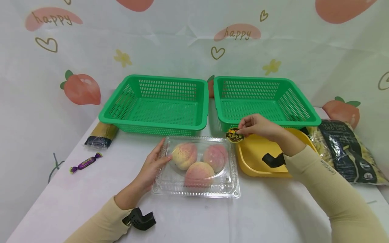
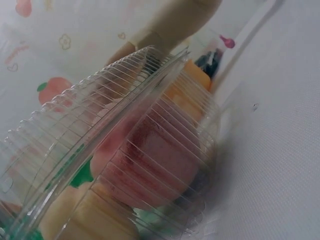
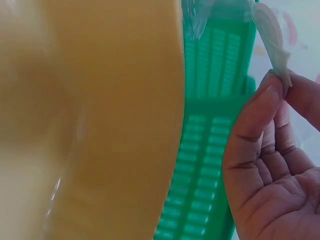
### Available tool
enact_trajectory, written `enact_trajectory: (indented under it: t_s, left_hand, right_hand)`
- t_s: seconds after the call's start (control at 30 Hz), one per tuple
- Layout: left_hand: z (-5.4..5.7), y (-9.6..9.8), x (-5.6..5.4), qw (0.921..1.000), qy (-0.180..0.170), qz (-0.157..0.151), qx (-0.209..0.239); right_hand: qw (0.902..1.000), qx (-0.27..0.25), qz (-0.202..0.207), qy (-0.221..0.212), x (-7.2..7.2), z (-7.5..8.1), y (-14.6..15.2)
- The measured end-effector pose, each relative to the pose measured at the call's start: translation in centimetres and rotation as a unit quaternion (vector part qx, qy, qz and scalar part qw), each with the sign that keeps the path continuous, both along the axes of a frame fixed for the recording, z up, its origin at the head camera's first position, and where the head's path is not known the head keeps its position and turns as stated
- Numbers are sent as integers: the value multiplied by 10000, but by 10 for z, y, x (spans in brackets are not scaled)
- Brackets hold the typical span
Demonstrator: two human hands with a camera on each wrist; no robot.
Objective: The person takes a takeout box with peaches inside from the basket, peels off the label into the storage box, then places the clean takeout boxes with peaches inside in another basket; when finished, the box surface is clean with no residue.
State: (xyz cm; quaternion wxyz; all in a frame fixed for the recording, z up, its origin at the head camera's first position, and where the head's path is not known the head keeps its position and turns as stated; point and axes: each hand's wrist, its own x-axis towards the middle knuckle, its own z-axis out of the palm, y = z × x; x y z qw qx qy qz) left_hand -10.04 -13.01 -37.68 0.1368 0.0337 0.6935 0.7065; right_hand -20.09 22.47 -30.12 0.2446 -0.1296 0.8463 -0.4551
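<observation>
- A clear plastic box (image 1: 197, 167) sits on the white table (image 1: 243, 216), in front of the gap between two green baskets, with its lid down.
- Three peaches (image 1: 199, 162) lie inside the box, two at the back and one at the front.
- The left hand (image 1: 151, 167) rests against the left side of the box, fingers fairly straight along its edge and the thumb near the lid's rim; it steadies the box rather than clasping it.
- The right hand (image 1: 258, 125) pinches a round dark sticker (image 1: 235, 135) between thumb and fingertips, at the back right corner of the box.
- In the right wrist view the fingertips (image 3: 270, 95) close on a thin, pale flap; the yellow tray and a green basket fill the space behind it.
- The left wrist view looks through the ribbed wall of the box (image 2: 125, 150) at the reddish fruit.
- A yellow tray (image 1: 253, 157) lies just right of the box, under the right forearm.
- The left basket (image 1: 158, 103) and the right basket (image 1: 264, 99) stand side by side behind the box.
- A dark bag of pasta (image 1: 346, 148) lies at the far right, touching the tray's side.
- A pack of spaghetti (image 1: 101, 135) and a purple wrapped sweet (image 1: 86, 162) lie at the left, well apart from the box.
</observation>
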Motion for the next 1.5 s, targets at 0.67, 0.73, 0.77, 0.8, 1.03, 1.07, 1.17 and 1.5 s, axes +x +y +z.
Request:
enact_trajectory:
  t_s: [0.67,0.73,0.77,0.8,1.03,1.07,1.17,1.5]
  left_hand:
    - [-1,1,2,10000,-13,48,59]
    - [-1,1,2,10000,-12,43,59]
    - [-1,1,2,10000,-6,40,57]
    - [-1,1,2,10000,7,38,53]
    - [0,1,2,10000,-3,45,55]
    - [0,1,2,10000,-14,43,62]
    - [1,0,2,10000,-10,21,72]
    - [0,1,2,9999,-85,60,89]
  right_hand:
    - [9978,141,-563,-305,15,-16,60]
    - [9978,201,-513,-375,15,-16,64]
    - [9978,251,-474,-398,15,-16,66]
    - [9977,296,-434,-420,14,-16,67]
    - [9963,669,-167,-504,11,-17,74]
    - [9961,707,-99,-520,10,-18,74]
    - [9952,781,136,-568,7,-23,74]
    - [9894,959,523,-955,3,-46,67]
